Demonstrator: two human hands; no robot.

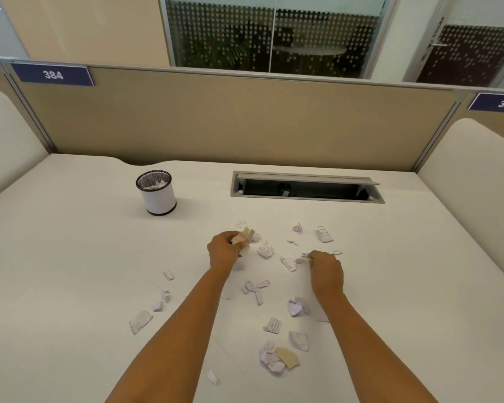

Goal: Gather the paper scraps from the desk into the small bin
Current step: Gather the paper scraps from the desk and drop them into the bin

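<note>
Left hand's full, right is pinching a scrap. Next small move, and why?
Probably carry the left hand up-left to the small bin and drop its load. Its grip already holds a bunched wad of scraps, while the right hand is only pinching one small scrap. The bin stands open with paper already inside.
</note>
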